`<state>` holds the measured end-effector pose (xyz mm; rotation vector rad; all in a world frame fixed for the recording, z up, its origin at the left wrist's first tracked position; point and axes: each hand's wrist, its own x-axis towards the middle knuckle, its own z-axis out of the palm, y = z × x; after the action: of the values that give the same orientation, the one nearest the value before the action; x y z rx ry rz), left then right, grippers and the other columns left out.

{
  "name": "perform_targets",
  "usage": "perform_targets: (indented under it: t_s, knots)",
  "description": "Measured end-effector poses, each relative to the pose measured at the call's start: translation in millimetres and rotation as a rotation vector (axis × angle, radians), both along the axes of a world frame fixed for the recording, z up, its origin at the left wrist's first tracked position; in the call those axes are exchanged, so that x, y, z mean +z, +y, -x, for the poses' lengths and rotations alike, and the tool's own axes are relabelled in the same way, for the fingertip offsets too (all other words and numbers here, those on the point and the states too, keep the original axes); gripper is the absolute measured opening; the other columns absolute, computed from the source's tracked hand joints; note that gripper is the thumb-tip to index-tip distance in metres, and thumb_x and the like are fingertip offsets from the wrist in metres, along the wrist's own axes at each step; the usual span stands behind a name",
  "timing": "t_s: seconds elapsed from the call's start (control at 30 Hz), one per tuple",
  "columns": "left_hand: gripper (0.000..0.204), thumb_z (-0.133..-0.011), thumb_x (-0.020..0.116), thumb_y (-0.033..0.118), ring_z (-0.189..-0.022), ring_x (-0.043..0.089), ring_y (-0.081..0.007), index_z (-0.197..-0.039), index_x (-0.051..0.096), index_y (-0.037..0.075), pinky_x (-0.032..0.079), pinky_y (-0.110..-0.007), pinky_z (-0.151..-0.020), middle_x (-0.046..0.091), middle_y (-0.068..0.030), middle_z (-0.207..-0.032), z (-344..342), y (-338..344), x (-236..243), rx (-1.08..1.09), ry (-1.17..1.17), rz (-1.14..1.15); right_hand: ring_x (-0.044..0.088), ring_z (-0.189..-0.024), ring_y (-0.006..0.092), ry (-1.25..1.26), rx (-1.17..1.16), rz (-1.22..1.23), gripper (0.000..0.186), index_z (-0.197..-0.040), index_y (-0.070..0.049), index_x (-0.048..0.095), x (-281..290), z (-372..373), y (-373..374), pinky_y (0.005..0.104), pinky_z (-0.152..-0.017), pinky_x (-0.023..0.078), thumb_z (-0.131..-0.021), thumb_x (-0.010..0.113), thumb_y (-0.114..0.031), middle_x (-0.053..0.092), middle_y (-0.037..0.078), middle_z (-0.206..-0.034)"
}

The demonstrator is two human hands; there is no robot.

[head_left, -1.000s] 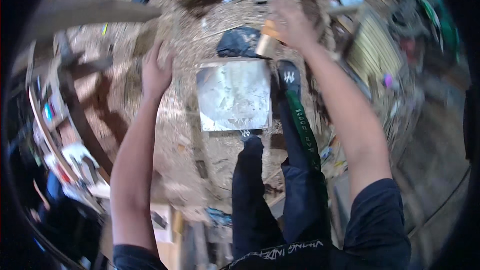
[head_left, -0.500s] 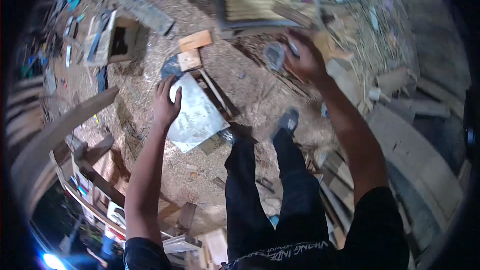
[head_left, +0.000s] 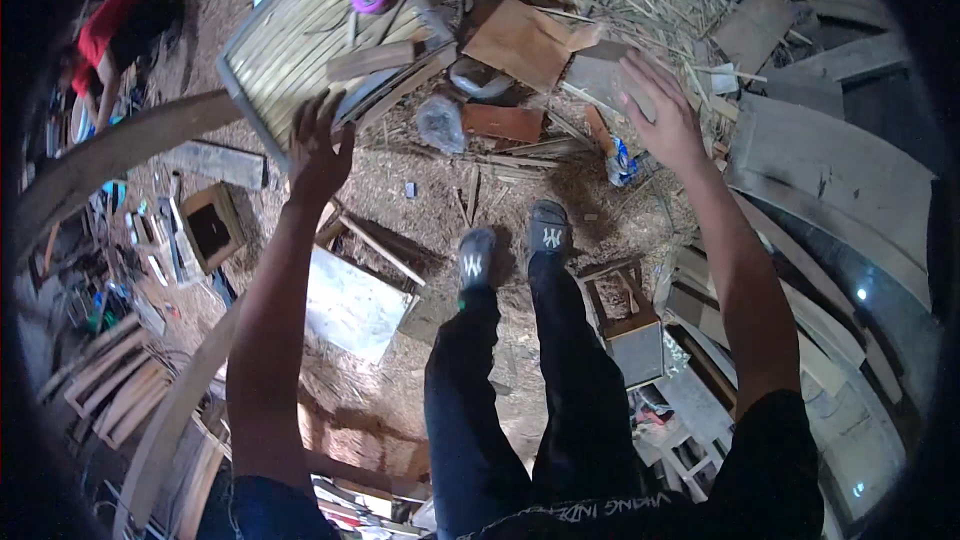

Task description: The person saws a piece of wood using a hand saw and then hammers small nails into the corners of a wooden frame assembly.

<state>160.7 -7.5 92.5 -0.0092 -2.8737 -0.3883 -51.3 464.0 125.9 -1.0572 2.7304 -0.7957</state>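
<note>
My left hand (head_left: 318,145) has its fingers apart and empty, over the lower right edge of a slatted panel (head_left: 285,60) with a grey frame, near a short wooden plank (head_left: 370,61). My right hand (head_left: 662,112) is open, fingers extended, over a greyish board beside a brown sheet (head_left: 515,40). Between them lie a crumpled clear plastic bag (head_left: 440,125), a reddish wood piece (head_left: 500,123) and a blue-and-white wrapper (head_left: 620,165). A pale square board (head_left: 350,305) rests on the ground left of my feet. Whether either hand touches what is beneath it I cannot tell.
A person (head_left: 100,35) in a red top bends at upper left. Curved timbers (head_left: 130,135) cross the left side, an open wooden box (head_left: 210,225) nearby. Large panels (head_left: 830,200) and planks fill the right; a small wooden frame (head_left: 625,330) stands by my right leg.
My view has turned rightward: the slatted panel now sits upper left and the pale board lower left. My feet have moved side by side. Both hands have shifted toward the panel and scrap pile.
</note>
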Motion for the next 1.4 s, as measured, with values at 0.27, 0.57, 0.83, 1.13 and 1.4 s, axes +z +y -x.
perform_targets:
  t_s: [0.27,0.57,0.83,1.13,1.4]
  knots:
    - [0.062,-0.091,0.073,0.024,-0.132,0.049,-0.0422,-0.148,0.050,0.012,0.038,-0.052,-0.113,0.055,-0.0197,-0.143,102,-14,-77,-0.001,0.040,0.088,0.054,-0.133,0.0354,-0.047,-0.069,-0.057,0.046,-0.139,-0.005,0.060,-141,-27,59,0.0448,-0.110,0.045,-0.095,0.068,-0.014,0.059,0.016,-0.143]
    - [0.042,-0.104,0.061,0.022,-0.123,0.061,-0.0220,-0.140,0.057,0.000,0.047,-0.036,-0.105,0.063,-0.0150,-0.136,88,-9,-128,0.136,0.086,0.010,0.054,-0.133,0.0363,-0.052,-0.034,0.016,0.045,-0.139,-0.006,0.060,-331,-9,58,0.0463,-0.113,0.042,-0.097,0.068,-0.019,0.058,0.015,-0.145]
    - [0.037,-0.094,0.068,0.013,-0.121,0.060,-0.0339,-0.128,0.067,-0.003,0.047,-0.042,-0.102,0.065,-0.0200,-0.126,85,-5,-108,0.023,0.146,0.457,0.060,-0.126,0.0326,-0.076,0.332,-0.110,0.041,-0.135,-0.009,0.064,-389,27,66,0.0451,-0.110,0.046,-0.094,0.066,-0.013,0.064,0.013,-0.138]
    - [0.051,-0.082,0.083,0.025,-0.100,0.067,-0.0321,-0.129,0.071,0.009,0.053,-0.041,-0.090,0.067,-0.0153,-0.112,118,48,-64,-0.235,0.227,0.416,0.066,-0.114,0.0355,-0.023,0.019,0.321,0.030,-0.123,-0.004,0.071,-322,22,57,0.0442,-0.102,0.050,-0.098,0.064,-0.020,0.072,0.016,-0.120]
    - [0.058,-0.085,0.076,0.032,-0.117,0.056,-0.0378,-0.138,0.063,0.013,0.046,-0.050,-0.102,0.059,-0.0151,-0.127,133,119,-125,-0.619,0.131,0.583,0.071,-0.100,0.0317,-0.215,0.122,0.268,0.026,-0.120,-0.009,0.074,-292,-7,55,0.0405,-0.090,0.055,-0.101,0.063,-0.021,0.073,0.019,-0.114]
